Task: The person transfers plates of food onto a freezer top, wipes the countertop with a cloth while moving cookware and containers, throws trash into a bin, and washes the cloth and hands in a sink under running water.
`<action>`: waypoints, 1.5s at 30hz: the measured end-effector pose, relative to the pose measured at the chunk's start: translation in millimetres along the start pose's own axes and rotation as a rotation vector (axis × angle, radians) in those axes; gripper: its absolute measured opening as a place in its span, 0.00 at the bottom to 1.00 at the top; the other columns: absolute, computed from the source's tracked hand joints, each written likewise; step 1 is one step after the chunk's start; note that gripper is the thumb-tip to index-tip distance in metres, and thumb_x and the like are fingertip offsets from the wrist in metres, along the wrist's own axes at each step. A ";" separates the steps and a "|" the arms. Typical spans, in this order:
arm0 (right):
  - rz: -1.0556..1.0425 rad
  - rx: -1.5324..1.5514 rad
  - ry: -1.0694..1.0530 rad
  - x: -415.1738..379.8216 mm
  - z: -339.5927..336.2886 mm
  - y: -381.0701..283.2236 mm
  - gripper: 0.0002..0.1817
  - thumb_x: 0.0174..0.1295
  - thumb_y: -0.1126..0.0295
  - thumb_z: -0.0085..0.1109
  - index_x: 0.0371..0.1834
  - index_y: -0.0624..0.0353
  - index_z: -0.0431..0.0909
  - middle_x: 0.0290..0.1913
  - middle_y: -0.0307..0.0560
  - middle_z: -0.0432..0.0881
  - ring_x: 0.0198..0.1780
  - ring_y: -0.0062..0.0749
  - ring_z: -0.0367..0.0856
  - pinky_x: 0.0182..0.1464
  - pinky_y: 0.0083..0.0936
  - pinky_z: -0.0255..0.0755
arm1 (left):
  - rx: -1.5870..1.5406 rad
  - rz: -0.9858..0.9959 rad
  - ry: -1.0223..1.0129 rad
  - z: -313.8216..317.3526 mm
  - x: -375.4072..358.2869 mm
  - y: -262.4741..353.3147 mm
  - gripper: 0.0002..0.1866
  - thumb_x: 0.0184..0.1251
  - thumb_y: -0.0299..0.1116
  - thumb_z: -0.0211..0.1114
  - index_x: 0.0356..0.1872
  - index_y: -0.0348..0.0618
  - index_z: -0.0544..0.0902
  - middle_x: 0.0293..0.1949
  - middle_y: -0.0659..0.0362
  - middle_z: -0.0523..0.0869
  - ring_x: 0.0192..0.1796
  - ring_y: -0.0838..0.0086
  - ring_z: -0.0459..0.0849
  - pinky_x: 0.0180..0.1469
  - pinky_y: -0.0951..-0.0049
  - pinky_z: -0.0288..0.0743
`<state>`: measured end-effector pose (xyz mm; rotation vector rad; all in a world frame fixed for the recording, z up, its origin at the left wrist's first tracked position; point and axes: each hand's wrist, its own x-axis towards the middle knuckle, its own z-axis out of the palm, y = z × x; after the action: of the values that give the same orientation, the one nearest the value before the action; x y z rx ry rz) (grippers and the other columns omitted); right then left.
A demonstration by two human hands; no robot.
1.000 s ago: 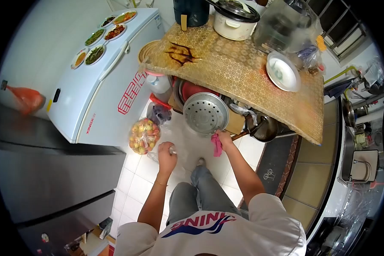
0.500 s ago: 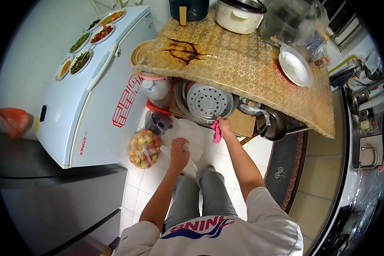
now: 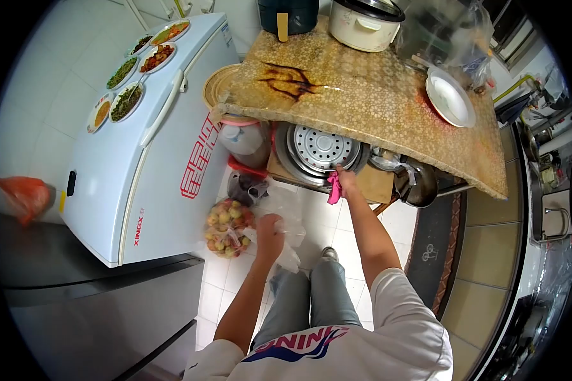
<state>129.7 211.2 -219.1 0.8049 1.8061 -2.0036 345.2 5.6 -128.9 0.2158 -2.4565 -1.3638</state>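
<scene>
Under the near edge of the counter [image 3: 362, 92]: perforated metal steamer tray [image 3: 323, 147], sitting tilted in a nest of round metal pans [image 3: 285, 154], back part hidden by the counter. Right hand [image 3: 347, 183] is at its near rim, fingers closed around a pink cloth [image 3: 334, 188], tips right at the rim. Can't tell whether they grip the metal or only touch it.

Left hand [image 3: 271, 235] is low over the floor tiles, well apart from the tray. Fingers curled in on some clear plastic [image 3: 289, 257], which spreads out on both sides of the hand; fingertips hidden, so exact grip unclear. Just beside that hand: clear bag of yellow-red fruit [image 3: 229, 227] on the floor, with a dark bag [image 3: 246, 189] touching it behind.

Around the tray: pale jar [image 3: 243, 145] with pink rim to its left, cardboard [image 3: 373, 184] just right of the right hand, dark pan [image 3: 422, 185] beyond that. On the counter: white rice cooker [image 3: 365, 26] at the back, white bowl [image 3: 450, 97] toward the right end.
</scene>
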 end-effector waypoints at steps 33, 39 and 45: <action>-0.071 -0.101 -0.714 -296.1 -58.5 -107.8 0.26 0.65 0.55 0.55 0.60 0.63 0.70 0.49 0.42 0.77 0.46 0.22 0.76 0.46 0.20 0.74 | -0.893 -0.576 -0.543 8.7 80.2 166.5 0.09 0.59 0.15 0.52 0.37 0.39 0.76 0.32 0.60 0.78 0.33 0.76 0.78 0.33 0.73 0.75; -0.204 -0.288 -0.464 -344.8 -96.7 -145.4 0.22 0.57 0.56 0.64 0.42 0.66 0.77 0.29 0.41 0.79 0.24 0.17 0.74 0.24 0.17 0.70 | -1.308 -0.777 -0.756 57.3 65.9 219.6 0.04 0.65 0.29 0.56 0.38 0.44 0.77 0.37 0.63 0.77 0.40 0.78 0.77 0.42 0.77 0.74; -0.220 -0.214 -0.208 -372.6 -157.2 -159.5 0.13 0.56 0.66 0.62 0.36 0.66 0.80 0.27 0.42 0.80 0.26 0.21 0.77 0.29 0.20 0.74 | -1.129 -0.220 -1.181 89.8 48.9 285.7 0.11 0.70 0.38 0.53 0.46 0.45 0.72 0.41 0.64 0.74 0.46 0.80 0.74 0.47 0.79 0.71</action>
<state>359.8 340.6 126.3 0.3346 2.0105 -1.8949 274.8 215.5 78.7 -0.8113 -1.7383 -3.3500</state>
